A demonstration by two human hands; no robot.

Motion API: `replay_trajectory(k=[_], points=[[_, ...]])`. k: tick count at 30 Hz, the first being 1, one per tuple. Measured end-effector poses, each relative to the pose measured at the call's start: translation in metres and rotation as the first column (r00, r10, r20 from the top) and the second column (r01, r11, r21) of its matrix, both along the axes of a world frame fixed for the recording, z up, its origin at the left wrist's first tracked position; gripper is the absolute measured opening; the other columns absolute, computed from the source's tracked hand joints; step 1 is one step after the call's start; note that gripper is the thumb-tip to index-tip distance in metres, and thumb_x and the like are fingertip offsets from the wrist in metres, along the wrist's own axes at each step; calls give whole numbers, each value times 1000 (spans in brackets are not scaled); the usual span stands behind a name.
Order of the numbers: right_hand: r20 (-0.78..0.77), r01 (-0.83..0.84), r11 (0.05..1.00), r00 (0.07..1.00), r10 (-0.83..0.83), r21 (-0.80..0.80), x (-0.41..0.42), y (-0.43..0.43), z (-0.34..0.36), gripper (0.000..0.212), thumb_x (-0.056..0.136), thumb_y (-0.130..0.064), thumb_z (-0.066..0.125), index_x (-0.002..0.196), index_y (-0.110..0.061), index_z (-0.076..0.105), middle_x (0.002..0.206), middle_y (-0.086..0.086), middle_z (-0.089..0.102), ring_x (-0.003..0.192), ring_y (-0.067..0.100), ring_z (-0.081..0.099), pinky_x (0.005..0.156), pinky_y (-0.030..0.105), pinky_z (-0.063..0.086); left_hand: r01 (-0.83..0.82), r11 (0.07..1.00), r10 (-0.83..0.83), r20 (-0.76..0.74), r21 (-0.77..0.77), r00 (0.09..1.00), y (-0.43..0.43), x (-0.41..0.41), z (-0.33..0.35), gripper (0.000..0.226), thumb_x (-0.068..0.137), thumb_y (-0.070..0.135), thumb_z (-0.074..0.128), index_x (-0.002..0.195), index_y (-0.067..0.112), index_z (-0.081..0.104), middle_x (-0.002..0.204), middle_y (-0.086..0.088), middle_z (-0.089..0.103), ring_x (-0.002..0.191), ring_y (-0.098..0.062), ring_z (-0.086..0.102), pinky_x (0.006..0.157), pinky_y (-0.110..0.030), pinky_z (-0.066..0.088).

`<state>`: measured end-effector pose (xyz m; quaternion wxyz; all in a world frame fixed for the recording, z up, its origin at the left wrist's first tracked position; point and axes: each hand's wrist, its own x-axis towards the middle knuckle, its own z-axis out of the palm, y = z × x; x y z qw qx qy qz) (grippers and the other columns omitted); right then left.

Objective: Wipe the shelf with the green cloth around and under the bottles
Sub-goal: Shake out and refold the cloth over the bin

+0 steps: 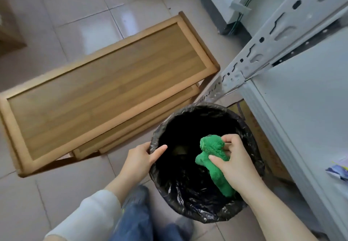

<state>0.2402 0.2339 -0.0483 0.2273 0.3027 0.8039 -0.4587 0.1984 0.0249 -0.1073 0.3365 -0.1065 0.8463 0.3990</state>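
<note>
R fingers (228, 139) pinch green cloth (212, 151), prob. over bin (188, 108).

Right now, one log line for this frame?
right hand: grips green cloth over bin | left hand: holds bin rim | wooden shelf: on floor beside bin

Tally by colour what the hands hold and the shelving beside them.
Green: 1, the cloth
Black: 1, the bin
Brown: 1, the wooden shelf
White: 1, the metal rack
Total: 4
</note>
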Motion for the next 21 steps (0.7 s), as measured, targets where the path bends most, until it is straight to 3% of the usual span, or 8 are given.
replay_trajectory(k=[2, 5, 7, 12, 18, 21], points=[[24, 25, 1000, 999, -26, 19, -4, 4, -28, 37, 82, -9, 65, 102, -26, 38, 96, -10, 50, 89, 11, 51, 82, 30, 43, 14, 1000, -14, 21, -4, 1000, 3, -6, -25, 45, 83, 48, 57, 90, 4, 64, 81, -13, 68, 79, -23, 62, 62, -27, 39], [19, 84, 996, 996, -84, 6, -7, 13, -55, 41, 80, -6, 66, 103, -28, 40, 98, -8, 54, 92, 14, 55, 83, 34, 48, 2, 998, -9, 100, 68, 995, 8, -10, -55, 29, 84, 47, 56, 96, 22, 61, 97, -2, 71, 91, -17, 65, 84, -32, 48], [-13, 120, 993, 993, -120, -18, -9, 18, -67, 46, 80, -5, 66, 110, -31, 42, 102, -9, 56, 96, 12, 57, 83, 33, 49, -14, 996, 4, 123, 86, 992, 10, -15, -65, 26, 85, 47, 54, 97, 24, 61, 100, 2, 70, 93, -15, 64, 89, -33, 49], [-9, 213, 976, 977, -214, -54, -13, 24, -84, 60, 81, -4, 65, 132, -23, 39, 114, 2, 56, 101, 19, 59, 89, 40, 51, -67, 988, 48, 133, 140, 990, 23, -20, -71, 16, 86, 46, 53, 87, 32, 60, 83, 18, 64, 79, 2, 59, 66, -14, 45], [9, 279, 943, 959, -282, -184, -5, 19, -78, 55, 83, -6, 64, 130, -22, 43, 110, 0, 58, 98, 15, 61, 81, 31, 50, -61, 983, 47, 86, 172, 995, 32, -11, -72, 27, 86, 46, 53, 104, 28, 60, 102, 5, 69, 96, -13, 63, 83, -30, 49], [-18, 324, 901, 939, -344, -290, -3, 18, -57, 46, 83, -5, 62, 122, -24, 48, 110, 0, 62, 97, 13, 63, 79, 28, 51, -99, 976, 62, 187, 196, 980, 34, -9, -62, 61, 77, 65, 48, 121, 23, 51, 113, 2, 65, 104, -18, 61, 92, -39, 50]])
